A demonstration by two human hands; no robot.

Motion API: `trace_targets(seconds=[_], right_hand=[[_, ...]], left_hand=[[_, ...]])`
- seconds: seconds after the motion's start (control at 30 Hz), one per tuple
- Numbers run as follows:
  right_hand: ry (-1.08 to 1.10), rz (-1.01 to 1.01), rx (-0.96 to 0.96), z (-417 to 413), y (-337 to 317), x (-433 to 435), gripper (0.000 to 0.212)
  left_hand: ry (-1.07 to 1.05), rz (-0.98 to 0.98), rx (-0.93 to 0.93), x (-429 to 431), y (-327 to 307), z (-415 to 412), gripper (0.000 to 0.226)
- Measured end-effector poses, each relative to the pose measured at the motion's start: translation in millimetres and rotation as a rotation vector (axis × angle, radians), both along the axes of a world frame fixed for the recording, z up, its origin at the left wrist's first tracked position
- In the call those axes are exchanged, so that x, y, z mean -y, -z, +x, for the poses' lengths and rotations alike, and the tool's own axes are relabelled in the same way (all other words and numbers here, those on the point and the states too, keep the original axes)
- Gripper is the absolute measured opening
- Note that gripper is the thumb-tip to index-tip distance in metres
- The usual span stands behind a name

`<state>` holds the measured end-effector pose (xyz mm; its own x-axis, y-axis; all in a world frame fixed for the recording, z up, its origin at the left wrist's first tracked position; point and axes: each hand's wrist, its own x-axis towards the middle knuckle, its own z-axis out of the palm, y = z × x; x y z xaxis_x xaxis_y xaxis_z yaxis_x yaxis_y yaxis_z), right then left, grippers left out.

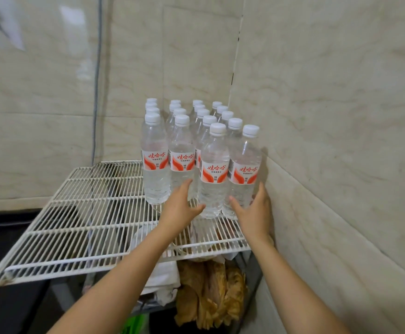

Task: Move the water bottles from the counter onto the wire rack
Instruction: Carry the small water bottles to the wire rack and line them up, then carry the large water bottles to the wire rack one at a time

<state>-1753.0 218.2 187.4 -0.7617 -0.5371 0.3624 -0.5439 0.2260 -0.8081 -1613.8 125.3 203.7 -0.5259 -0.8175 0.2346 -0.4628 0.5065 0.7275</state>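
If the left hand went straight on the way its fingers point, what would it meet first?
Probably the second front bottle from the left, just ahead of the left hand's fingers; depth is unclear.
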Motion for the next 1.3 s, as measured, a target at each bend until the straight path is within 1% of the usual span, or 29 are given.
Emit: trace_targets(seconds=[0.07, 0.17, 0.23, 0.33, 0.43, 0.5, 0.57, 0.67, 0.73, 0.8, 0.87, 0.9, 0.97, 1.13, 1.2, 1.3], right_hand=[[0.011, -0.052, -0.073, 8, -3, -7, 0.075], [0.033, -0.119, -0.205, 24, 0, -14, 0.061], [0.017, -0.151, -0.336, 44, 8, -14, 0.054], [-0.129, -0.226, -0.565, 90, 26, -8, 0.043], [-0.366, -0.372, -0.587, 140, 43, -3, 0.035], [-0.511, -0.419, -0.579, 168, 51, 0, 0.031], [-0.626, -0.321, -0.565, 199, 66, -5, 0.032], [-0.748, -0.051, -0.561, 237, 90, -21, 0.049], [-0.805, 0.128, -0.566, 253, 103, -28, 0.059], [-0.824, 0.268, -0.64, 267, 107, -32, 0.068], [-0.817, 0.329, -0.708, 289, 105, -37, 0.069], [-0.849, 0.374, -0.707, 305, 104, -39, 0.067], [-0.916, 0.398, -0.696, 345, 103, -46, 0.064], [-1.012, 0.291, -0.69, 482, 98, -70, 0.06], [-1.087, 0.304, -0.703, 539, 96, -85, 0.061], [-1.221, 0.339, -0.752, 607, 95, -100, 0.063]], left_hand=[[-0.037, -0.041, 0.005, -4, 1, 22, 0.069], [-0.113, -0.13, 0.004, -10, 3, 60, 0.062], [-0.179, -0.196, -0.005, -14, 4, 86, 0.057], [-0.314, -0.218, 0.001, -25, 14, 132, 0.051], [-0.48, -0.243, -0.036, -43, 30, 186, 0.043], [-0.618, -0.286, -0.023, -58, 45, 224, 0.038], [-0.762, -0.227, 0.043, -78, 68, 263, 0.036], [-0.893, -0.125, 0.113, -108, 100, 316, 0.037], [-0.94, -0.073, 0.13, -121, 111, 345, 0.038], [-0.981, -0.039, 0.12, -130, 115, 370, 0.04], [-1.003, -0.033, 0.109, -144, 118, 396, 0.041], [-1.012, -0.032, 0.119, -152, 120, 412, 0.041], [-1.033, -0.014, 0.167, -174, 123, 451, 0.045], [-1.022, 0.15, 0.377, -234, 122, 580, 0.055], [-1.083, 0.199, 0.37, -261, 119, 631, 0.056], [-1.189, 0.225, 0.31, -297, 113, 694, 0.057]])
